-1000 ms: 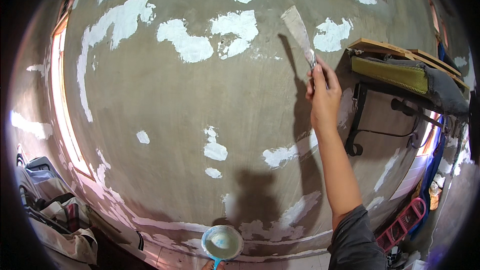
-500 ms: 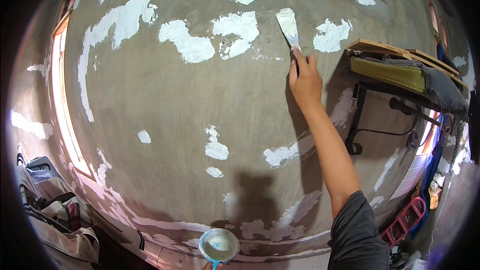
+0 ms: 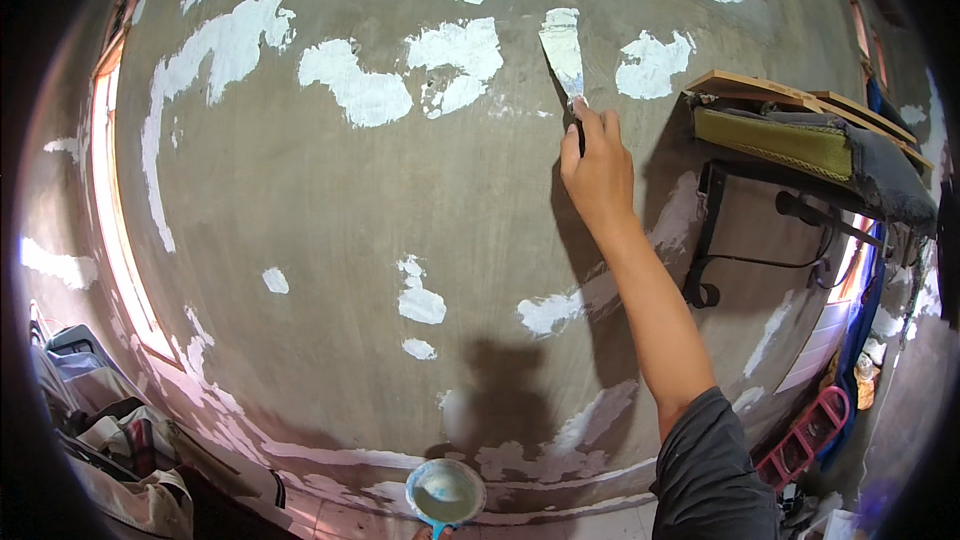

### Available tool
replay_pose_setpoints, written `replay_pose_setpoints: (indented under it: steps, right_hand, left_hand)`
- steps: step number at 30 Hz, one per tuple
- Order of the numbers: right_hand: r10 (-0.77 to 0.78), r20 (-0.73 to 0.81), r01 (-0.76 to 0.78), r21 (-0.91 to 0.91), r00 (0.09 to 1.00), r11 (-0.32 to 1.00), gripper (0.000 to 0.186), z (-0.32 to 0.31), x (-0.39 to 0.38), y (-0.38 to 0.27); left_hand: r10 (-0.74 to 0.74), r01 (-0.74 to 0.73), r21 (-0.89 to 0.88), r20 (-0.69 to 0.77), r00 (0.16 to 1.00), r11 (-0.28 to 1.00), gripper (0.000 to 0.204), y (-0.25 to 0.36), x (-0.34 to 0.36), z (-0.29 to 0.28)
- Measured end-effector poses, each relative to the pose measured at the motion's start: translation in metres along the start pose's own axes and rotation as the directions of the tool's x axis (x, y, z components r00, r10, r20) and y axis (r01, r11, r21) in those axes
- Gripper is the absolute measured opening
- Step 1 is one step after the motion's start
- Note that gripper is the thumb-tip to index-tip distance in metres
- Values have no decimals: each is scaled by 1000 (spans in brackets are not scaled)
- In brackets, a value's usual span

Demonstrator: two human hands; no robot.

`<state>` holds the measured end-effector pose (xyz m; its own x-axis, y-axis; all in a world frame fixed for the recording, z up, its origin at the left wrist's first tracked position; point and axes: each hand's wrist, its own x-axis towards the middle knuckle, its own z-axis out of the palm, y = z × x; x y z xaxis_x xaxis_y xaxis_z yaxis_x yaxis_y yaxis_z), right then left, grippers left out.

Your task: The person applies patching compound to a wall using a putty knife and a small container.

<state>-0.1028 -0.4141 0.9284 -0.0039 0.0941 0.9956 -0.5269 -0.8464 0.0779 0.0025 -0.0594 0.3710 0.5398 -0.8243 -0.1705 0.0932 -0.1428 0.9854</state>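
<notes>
Right hand point(image 3: 598, 172), right of center: fingers clamped on putty knife point(image 3: 564, 52), blade against grey wall point(image 3: 300, 190). Left hand point(image 3: 422, 534), bottom center, mostly cropped: fingers gripping blue-handled pan point(image 3: 480, 491).

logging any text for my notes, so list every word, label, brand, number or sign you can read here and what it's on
None: no text can be read anywhere in the picture.
Wall: only white patches, no letters or signs.
Scraper and bowl: no legible marks.
Yellowish item, far right: too small to tell whether it bears any.
</notes>
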Motion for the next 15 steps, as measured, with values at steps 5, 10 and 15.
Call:
replay_pose_setpoints:
  steps: [5, 10, 15]
  right_hand:
    - [20, -58, -17, 51, 998, 999, 33, -1, 15, -8]
    - [-35, -8, 35, -36, 999, 999, 33, 14, 16, -8]
    - [-18, -21, 19, 52, 1000, 998, 34, 9, 10, -27]
  left_hand:
    - [21, -21, 2, 12, 1000, 1000, 12, -1, 4, 3]
    - [38, -39, 38, 45, 998, 998, 15, 7, 7, 4]
    - [57, -59, 50, 42, 998, 997, 17, 5, 6, 3]
